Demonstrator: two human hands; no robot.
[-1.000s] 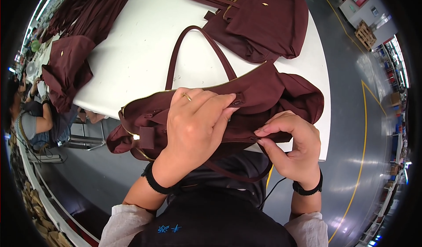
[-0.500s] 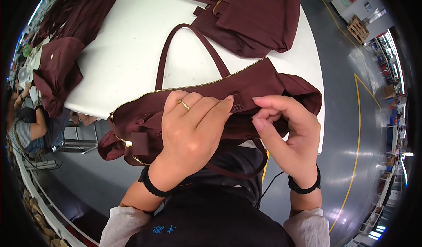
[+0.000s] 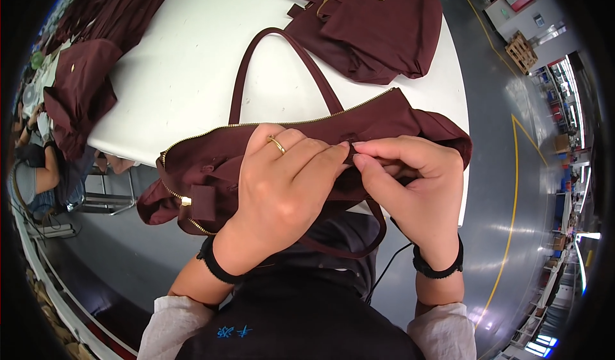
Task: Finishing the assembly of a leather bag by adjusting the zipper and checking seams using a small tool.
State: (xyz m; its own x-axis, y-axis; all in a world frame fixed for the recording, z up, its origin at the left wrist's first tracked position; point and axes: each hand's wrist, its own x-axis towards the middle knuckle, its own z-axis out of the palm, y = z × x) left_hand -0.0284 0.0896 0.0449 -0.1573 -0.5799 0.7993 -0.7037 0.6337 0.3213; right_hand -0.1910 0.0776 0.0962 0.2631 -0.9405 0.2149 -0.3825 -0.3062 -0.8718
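Observation:
In front of me an unzipped maroon handbag [image 3: 378, 117] lies across the near edge of the white table, its gold zipper running along the opening. One strap [image 3: 242, 81] loops up onto the table; the other hangs toward my lap. My left hand [image 3: 282, 190], a ring on one finger, is closed on the bag's lining near the middle of the opening. My right hand [image 3: 416, 184] is closed in a pinch, its fingertips meeting the left ones at a small spot on the lining. What sits between the right fingertips is too small to make out.
A second maroon handbag [image 3: 381, 30] lies at the far right of the white table [image 3: 173, 71]. Maroon pieces [image 3: 83, 91] are heaped at the left edge. Beyond that side a seated person [image 3: 41, 174] works. A wooden pallet [image 3: 521, 52] stands across the grey floor.
My right hand has moved left to the bag's lining and its fingers have come together beside my left fingertips. The left hand keeps its hold, nearly in place.

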